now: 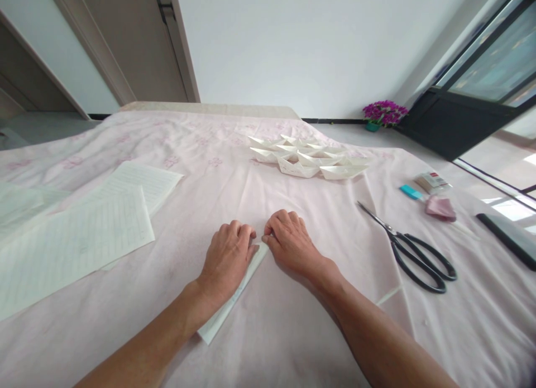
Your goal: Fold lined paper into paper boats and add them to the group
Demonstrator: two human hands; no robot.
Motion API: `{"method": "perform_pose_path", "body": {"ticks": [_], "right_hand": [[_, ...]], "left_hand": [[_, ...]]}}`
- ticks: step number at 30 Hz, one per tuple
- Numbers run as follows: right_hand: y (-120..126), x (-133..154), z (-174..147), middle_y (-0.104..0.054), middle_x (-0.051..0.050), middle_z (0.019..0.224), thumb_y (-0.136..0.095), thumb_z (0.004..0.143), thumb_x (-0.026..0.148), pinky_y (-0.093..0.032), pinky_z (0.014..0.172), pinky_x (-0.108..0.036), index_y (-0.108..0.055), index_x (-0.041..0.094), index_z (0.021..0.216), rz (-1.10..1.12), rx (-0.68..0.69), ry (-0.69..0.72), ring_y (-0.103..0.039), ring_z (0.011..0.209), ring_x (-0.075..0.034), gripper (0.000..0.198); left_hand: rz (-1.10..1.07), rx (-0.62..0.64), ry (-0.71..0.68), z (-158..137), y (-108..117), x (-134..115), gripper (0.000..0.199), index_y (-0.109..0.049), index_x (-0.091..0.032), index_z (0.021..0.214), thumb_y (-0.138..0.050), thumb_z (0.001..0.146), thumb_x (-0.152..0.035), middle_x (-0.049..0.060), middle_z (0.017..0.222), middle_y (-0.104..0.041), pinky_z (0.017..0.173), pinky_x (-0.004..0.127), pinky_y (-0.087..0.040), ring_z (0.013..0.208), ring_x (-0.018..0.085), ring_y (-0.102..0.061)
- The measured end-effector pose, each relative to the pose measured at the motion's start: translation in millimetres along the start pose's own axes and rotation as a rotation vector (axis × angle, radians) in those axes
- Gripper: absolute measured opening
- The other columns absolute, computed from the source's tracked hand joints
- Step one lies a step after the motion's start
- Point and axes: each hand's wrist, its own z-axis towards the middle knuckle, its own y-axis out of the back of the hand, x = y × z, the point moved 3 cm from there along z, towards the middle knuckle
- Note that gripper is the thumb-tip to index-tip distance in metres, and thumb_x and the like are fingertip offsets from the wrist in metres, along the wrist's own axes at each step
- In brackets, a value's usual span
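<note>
A narrow folded strip of paper lies slantwise on the pink cloth in front of me. My left hand rests over its left side, fingers curled down onto the paper with the thumb towards the right. At the strip's far end, my right hand pinches the tip between thumb and curled fingers. The two hands nearly meet there. Part of the strip is hidden under my left hand and wrist.
Several folded paper boats stand grouped further back. Lined paper sheets lie at left. On the right are black-handled scissors, a blue eraser, a small packet, a pink crumpled item and a dark flat object.
</note>
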Motion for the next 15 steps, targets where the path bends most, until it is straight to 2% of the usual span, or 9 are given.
{"method": "perform_pose_path", "body": {"ticks": [6, 10, 13, 15], "right_hand": [[1, -4, 1, -0.057, -0.006, 0.100, -0.056, 0.089, 0.015, -0.034, 0.078, -0.033, -0.060, 0.020, 0.088, 0.007, 0.006, 0.008, -0.045, 0.090, -0.021, 0.007], [2, -9, 3, -0.059, -0.004, 0.096, -0.054, 0.090, 0.014, -0.034, 0.080, -0.031, -0.064, 0.020, 0.087, 0.121, 0.012, 0.032, -0.048, 0.088, -0.018, 0.012], [4, -11, 4, -0.061, -0.003, 0.090, -0.056, 0.092, 0.022, -0.034, 0.081, -0.032, -0.068, 0.020, 0.086, 0.197, 0.001, 0.068, -0.051, 0.086, -0.017, 0.014], [6, -10, 5, -0.063, -0.002, 0.085, -0.062, 0.089, 0.026, -0.035, 0.081, -0.032, -0.069, 0.021, 0.083, 0.248, -0.006, 0.088, -0.052, 0.084, -0.017, 0.011]], "left_hand": [[0.067, 0.024, 0.013, -8, 7, -3, 0.038, -0.057, -0.020, 0.104, -0.073, 0.078, -0.043, 0.006, 0.102, -0.060, 0.079, 0.036, -0.043, 0.094, 0.025, -0.057], [0.014, 0.077, 0.018, -7, 9, -2, 0.032, -0.058, -0.020, 0.097, -0.071, 0.081, -0.044, 0.002, 0.092, -0.066, 0.073, 0.034, -0.039, 0.086, 0.023, -0.061], [-0.053, 0.118, 0.044, -3, 10, -1, 0.025, -0.061, -0.021, 0.086, -0.072, 0.080, -0.043, 0.000, 0.085, -0.069, 0.069, 0.032, -0.035, 0.081, 0.022, -0.063], [-0.075, 0.102, 0.057, -1, 13, 0, 0.022, -0.062, -0.022, 0.079, -0.072, 0.080, -0.042, -0.001, 0.082, -0.069, 0.068, 0.032, -0.034, 0.078, 0.021, -0.063]]}}
